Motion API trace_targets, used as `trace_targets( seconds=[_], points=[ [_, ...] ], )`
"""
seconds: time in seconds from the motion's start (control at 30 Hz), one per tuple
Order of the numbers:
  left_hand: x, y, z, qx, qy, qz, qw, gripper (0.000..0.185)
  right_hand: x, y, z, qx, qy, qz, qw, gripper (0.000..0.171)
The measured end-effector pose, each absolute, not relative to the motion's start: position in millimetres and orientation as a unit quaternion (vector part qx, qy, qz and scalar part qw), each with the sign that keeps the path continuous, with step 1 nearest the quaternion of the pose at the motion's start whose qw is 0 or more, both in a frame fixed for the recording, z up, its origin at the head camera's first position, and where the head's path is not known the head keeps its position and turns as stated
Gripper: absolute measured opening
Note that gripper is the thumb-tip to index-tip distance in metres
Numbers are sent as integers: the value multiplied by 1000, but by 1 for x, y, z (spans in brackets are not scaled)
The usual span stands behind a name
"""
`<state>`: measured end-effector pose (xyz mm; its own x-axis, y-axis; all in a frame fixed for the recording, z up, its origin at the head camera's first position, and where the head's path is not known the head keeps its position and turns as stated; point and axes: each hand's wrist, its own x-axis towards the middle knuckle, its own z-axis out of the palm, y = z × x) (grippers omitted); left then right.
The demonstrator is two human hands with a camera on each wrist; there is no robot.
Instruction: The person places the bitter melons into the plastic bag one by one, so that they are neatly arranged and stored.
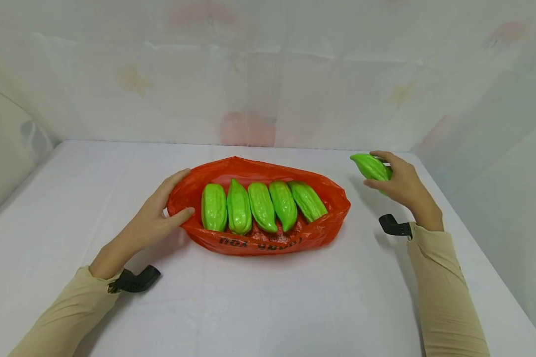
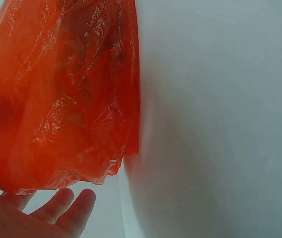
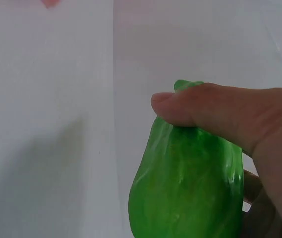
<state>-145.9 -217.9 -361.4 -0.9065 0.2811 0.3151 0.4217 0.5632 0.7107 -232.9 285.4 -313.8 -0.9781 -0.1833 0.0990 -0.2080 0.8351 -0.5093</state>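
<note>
A red plastic bag [image 1: 268, 245] with dark lettering lies with its mouth spread wide. Several glossy green ridged gourds [image 1: 239, 208] stand side by side inside it. My left hand [image 1: 161, 210] holds the bag's left end, thumb over the rim; in the left wrist view its fingers [image 2: 76, 210] show under the bag's edge. Off to the right of the bag, my right hand [image 1: 399, 181] grips another green ridged gourd [image 1: 369, 167] above the table. The right wrist view shows the thumb [image 3: 180, 109] across this gourd [image 3: 188, 183], whose lower end is cut off.
A white-covered table [image 1: 268, 307] lies under everything. Pale patterned sheeting [image 1: 317, 99] rises behind it and at both sides. Black curved pieces [image 1: 136, 280] are fixed at both wrists.
</note>
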Motion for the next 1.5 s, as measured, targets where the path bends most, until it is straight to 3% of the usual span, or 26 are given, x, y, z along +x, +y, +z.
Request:
trace_targets(
  seconds=[1.5],
  points=[
    [-145, -218, -363, -197, -883, -419, 83, 78, -199, 238, -279, 220, -933, 268, 95, 66]
  ],
)
